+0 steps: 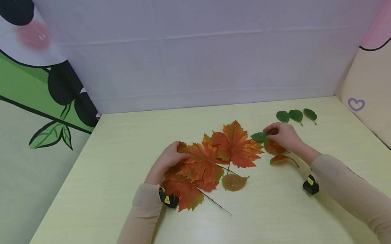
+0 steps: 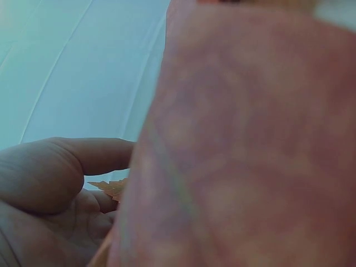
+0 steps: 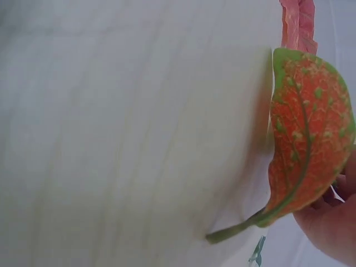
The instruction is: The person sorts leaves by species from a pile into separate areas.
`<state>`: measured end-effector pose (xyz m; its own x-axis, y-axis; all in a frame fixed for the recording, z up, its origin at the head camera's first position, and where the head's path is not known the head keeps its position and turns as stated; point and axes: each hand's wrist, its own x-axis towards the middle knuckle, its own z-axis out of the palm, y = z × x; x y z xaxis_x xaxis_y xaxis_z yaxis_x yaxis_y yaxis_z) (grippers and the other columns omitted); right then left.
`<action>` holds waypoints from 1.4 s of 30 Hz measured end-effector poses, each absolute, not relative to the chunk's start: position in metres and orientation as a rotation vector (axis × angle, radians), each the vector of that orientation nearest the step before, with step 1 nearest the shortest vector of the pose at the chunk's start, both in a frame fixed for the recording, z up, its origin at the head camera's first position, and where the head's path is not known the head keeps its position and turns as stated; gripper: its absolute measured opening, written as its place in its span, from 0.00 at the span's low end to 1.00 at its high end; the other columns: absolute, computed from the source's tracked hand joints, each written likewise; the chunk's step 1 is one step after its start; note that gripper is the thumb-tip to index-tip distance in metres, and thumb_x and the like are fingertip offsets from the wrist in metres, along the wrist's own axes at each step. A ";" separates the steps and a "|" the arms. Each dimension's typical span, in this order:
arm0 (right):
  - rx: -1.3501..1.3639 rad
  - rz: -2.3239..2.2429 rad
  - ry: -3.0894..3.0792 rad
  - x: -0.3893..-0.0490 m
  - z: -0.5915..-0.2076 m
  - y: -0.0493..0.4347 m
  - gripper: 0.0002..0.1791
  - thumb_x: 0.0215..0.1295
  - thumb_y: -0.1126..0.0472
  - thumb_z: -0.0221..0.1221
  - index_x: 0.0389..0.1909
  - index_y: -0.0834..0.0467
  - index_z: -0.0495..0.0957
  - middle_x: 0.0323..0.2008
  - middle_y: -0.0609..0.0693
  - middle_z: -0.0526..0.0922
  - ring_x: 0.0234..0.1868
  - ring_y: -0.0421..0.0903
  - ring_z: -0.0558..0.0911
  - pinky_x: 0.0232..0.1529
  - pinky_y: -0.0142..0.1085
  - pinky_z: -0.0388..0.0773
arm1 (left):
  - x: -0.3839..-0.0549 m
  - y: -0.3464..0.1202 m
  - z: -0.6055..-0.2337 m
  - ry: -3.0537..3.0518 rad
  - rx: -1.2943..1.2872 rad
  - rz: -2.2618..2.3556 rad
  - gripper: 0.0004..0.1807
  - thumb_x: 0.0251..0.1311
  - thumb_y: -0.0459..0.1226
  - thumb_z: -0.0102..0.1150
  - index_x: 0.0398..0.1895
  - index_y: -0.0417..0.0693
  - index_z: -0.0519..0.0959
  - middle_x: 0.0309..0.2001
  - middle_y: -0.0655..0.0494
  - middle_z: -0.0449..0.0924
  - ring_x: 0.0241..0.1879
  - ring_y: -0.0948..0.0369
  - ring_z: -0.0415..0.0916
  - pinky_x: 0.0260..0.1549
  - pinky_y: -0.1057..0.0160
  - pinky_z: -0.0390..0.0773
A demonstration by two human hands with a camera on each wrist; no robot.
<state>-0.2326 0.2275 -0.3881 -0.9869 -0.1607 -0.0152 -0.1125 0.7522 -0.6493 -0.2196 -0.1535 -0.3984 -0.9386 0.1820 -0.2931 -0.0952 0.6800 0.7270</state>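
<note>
My left hand (image 1: 166,159) holds the edge of an orange maple leaf (image 1: 198,160) between thumb and fingers. Another maple leaf (image 1: 187,195) lies below it, and one more maple leaf (image 1: 237,145) spreads to its right. In the left wrist view a blurred reddish leaf (image 2: 239,144) hides much of the hand (image 2: 50,189). With thumb and fingers, my right hand (image 1: 286,136) pinches a green leaf (image 1: 259,137). Beneath that hand is a red-orange oval leaf (image 1: 274,147), with a curled leaf (image 1: 278,159) nearer me. A red-and-green leaf (image 3: 311,128) fills the right wrist view's right side.
Three small green leaves (image 1: 296,115) form a row at the back right of the pale table (image 1: 121,235). A brownish-green oval leaf (image 1: 234,182) lies near the maple stems. A grey-white cloth wall (image 1: 212,67) stands behind the table, with printed panels at both sides.
</note>
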 end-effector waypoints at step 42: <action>0.220 -0.961 2.981 -0.265 -0.389 0.254 0.20 0.59 0.57 0.57 0.46 0.69 0.75 0.44 0.66 0.78 0.46 0.62 0.76 0.44 0.50 0.72 | -0.217 -0.152 -0.398 2.558 0.057 1.141 0.37 0.57 0.39 0.57 0.67 0.35 0.53 0.65 0.38 0.57 0.62 0.45 0.58 0.59 0.48 0.61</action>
